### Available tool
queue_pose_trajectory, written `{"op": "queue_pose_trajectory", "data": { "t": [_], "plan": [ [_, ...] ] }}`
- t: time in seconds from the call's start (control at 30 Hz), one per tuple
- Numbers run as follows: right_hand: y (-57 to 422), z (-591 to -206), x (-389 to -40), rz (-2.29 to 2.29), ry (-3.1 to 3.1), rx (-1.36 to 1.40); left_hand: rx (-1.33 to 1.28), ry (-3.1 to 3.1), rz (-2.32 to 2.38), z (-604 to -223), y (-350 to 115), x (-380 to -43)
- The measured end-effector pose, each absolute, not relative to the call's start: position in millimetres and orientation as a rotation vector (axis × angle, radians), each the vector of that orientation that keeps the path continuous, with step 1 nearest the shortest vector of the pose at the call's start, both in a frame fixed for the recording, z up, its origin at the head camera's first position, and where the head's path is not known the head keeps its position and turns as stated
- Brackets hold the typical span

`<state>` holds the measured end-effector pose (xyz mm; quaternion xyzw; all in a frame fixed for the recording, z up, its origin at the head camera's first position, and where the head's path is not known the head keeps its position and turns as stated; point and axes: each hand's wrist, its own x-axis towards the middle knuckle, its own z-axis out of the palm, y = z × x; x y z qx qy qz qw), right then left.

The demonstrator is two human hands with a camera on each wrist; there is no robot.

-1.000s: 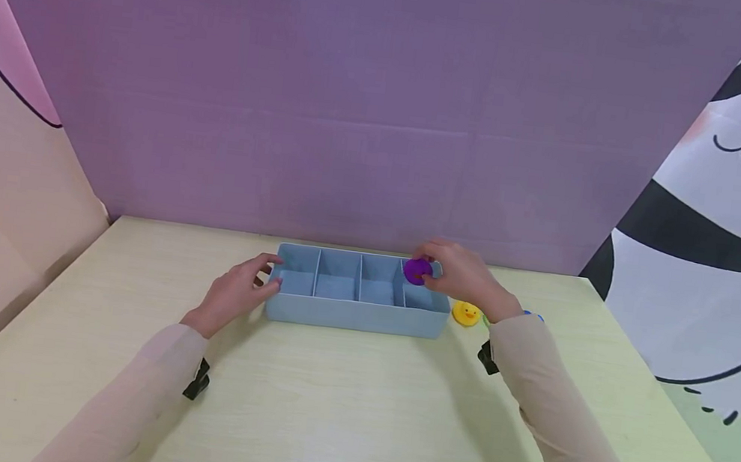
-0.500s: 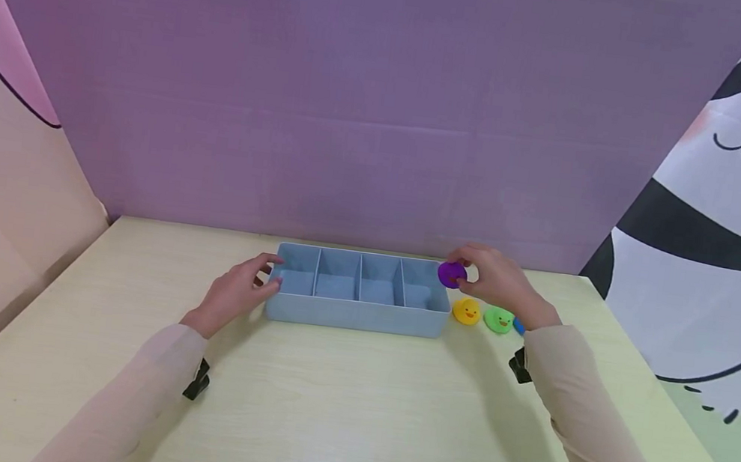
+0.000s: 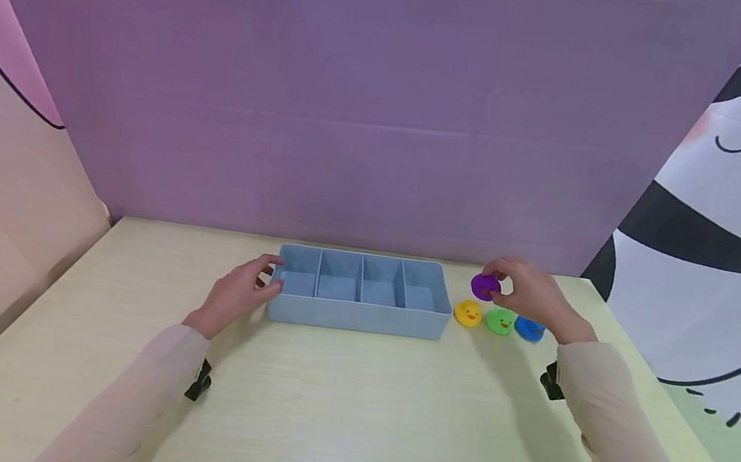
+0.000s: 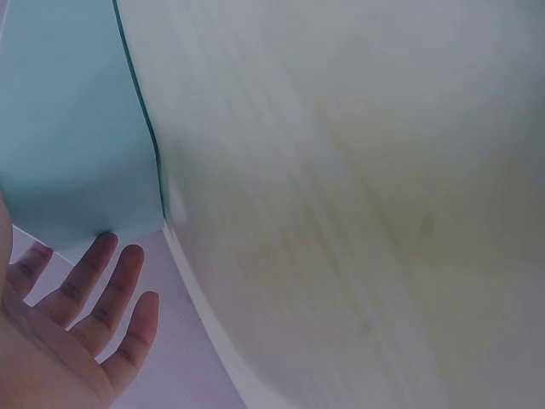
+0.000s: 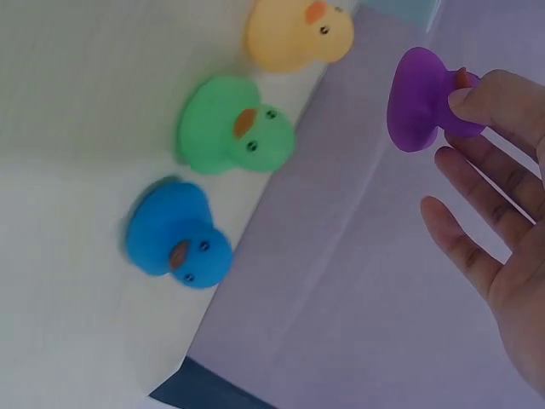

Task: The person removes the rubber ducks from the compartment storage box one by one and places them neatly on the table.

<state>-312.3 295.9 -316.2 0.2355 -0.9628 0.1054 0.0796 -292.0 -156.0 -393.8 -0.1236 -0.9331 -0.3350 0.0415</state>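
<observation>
My right hand (image 3: 532, 292) pinches a purple rubber duck (image 5: 417, 100) between thumb and finger, held up behind the row of other ducks. A yellow duck (image 3: 468, 313), a green duck (image 3: 500, 321) and a blue duck (image 3: 529, 329) stand side by side on the table, right of a blue-grey divided box (image 3: 358, 317). At the box's left end, my left hand (image 3: 238, 292) rests its fingertips and thumb on the wall, fingers loosely spread. In the left wrist view the fingers (image 4: 100, 311) touch the box's side.
The box has several compartments in a row, with nothing showing inside them. A pale wooden table (image 3: 352, 410) lies under everything. Close behind it hangs a purple cloth backdrop (image 3: 356, 109), and a panda print (image 3: 709, 297) covers the right side.
My right hand has carried the purple duck to the right, from over the rightmost compartment to behind the ducks. The green and blue ducks have come into full view. My left hand has stayed put.
</observation>
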Motion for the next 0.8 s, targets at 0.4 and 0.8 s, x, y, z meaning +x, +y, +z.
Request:
{"op": "queue_pose_trajectory", "data": {
  "t": [0.4, 0.8],
  "plan": [
    [337, -322, -306, 0.316, -2.943, 0.590, -0.379, -2.854, -1.029, -394, -155, -292],
    [376, -327, -299, 0.372, -2.926, 0.543, -0.368, -2.855, -1.022, -394, -156, -292]
  ]
}}
